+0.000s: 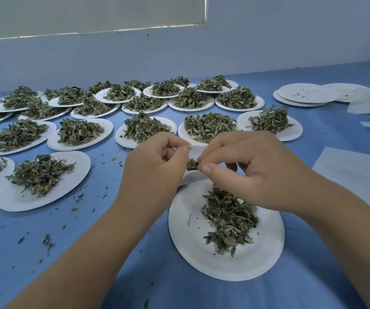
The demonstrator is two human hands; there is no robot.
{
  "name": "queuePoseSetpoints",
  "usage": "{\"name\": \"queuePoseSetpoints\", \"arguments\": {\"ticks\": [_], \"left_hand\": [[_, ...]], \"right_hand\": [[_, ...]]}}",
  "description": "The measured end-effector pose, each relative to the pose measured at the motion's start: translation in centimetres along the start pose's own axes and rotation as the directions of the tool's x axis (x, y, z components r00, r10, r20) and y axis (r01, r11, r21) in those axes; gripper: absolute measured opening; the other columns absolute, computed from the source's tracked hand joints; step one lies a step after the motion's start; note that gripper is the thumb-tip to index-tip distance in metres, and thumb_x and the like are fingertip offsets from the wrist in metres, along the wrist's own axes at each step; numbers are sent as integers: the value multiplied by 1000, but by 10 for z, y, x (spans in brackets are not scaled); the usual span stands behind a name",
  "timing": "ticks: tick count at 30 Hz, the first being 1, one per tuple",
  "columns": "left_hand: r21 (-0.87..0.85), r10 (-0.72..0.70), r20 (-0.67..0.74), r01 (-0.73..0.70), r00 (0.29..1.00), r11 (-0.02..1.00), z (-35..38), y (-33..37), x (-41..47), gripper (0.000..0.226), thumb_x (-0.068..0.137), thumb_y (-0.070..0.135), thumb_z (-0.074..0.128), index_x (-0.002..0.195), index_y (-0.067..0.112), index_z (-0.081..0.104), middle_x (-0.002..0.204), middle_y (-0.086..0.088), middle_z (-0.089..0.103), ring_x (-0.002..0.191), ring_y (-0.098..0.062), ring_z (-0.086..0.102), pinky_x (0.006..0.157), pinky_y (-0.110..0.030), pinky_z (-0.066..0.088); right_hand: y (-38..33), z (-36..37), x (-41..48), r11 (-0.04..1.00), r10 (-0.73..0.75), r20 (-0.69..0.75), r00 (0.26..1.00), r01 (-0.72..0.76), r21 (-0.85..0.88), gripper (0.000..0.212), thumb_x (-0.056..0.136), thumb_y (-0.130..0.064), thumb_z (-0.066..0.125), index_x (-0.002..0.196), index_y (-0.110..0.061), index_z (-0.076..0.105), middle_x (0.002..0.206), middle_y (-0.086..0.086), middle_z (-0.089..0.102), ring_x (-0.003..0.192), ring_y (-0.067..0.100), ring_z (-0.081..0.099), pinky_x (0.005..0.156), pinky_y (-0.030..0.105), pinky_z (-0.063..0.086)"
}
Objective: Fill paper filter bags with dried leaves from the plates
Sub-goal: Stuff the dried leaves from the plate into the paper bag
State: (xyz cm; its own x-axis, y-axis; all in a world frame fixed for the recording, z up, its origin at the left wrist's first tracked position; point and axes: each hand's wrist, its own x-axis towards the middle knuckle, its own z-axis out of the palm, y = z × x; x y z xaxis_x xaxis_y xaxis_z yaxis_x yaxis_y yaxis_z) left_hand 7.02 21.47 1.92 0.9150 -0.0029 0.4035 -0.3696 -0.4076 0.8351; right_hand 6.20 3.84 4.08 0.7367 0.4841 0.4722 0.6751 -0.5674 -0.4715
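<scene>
— What lies nearest, and how much room is there?

— A white near plate point(202, 253) sits on the blue desk point(34, 275), right of centre, its leaf pile point(228, 219) pushed to the right half. The desk to its left is bare cloth apart from scattered leaf crumbs point(48, 239). White paper sheets point(358, 172) lie just beside it on the right.

— And the hands?

— Both forearms reach in from the bottom edge and meet above the plate's far rim. The left hand point(155, 166) has its fingers point(183, 150) curled, thumb and forefinger pinching the top edge of a filter bag point(194, 150). The right hand point(253, 172) pinches a small clump of leaves point(192, 164) between thumb and forefinger, right at the bag's mouth; its other fingers are loosely bent.

— How does the bag look?

— Thin, white, limp, held in the air between the two hands, its lower edge hanging over the plate's rim. How full it is I cannot tell.

— Further out?

— Rows of heaped plates point(208, 126) crowd close, many overlapping, across the left and middle. A stack of empty plates point(306, 94) sits far right, then the pale wall point(269, 41).
</scene>
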Motion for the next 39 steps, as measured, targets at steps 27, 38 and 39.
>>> {"name": "queuePoseSetpoints", "arguments": {"ticks": [27,38,39], "left_hand": [[-51,-16,-77,12,997,999,-12,0,4,15,93,19,59,84,27,69,50,14,50,44,-5,43,46,-19,38],[-1,3,-52,-3,999,1000,-9,0,4,16,92,20,60,81,29,68,61,-8,54,45,-7,43,46,-17,38],[2,5,-57,-5,998,1000,-10,0,4,16,92,20,60,82,29,68,59,-6,52,46,-7,43,47,-17,38]], "right_hand": [[20,-5,-8,916,384,453,804,-272,-294,46,75,-64,62,116,-48,50,100,-25,46,80,-12,47,64,14,32],[17,5,-7,929,341,447,827,-226,-292,29,84,-50,64,112,-43,62,91,-25,47,82,-9,45,71,14,37],[16,6,-7,930,341,441,830,-230,-286,27,84,-48,64,110,-42,64,89,-25,47,82,-8,47,70,14,38]]}}
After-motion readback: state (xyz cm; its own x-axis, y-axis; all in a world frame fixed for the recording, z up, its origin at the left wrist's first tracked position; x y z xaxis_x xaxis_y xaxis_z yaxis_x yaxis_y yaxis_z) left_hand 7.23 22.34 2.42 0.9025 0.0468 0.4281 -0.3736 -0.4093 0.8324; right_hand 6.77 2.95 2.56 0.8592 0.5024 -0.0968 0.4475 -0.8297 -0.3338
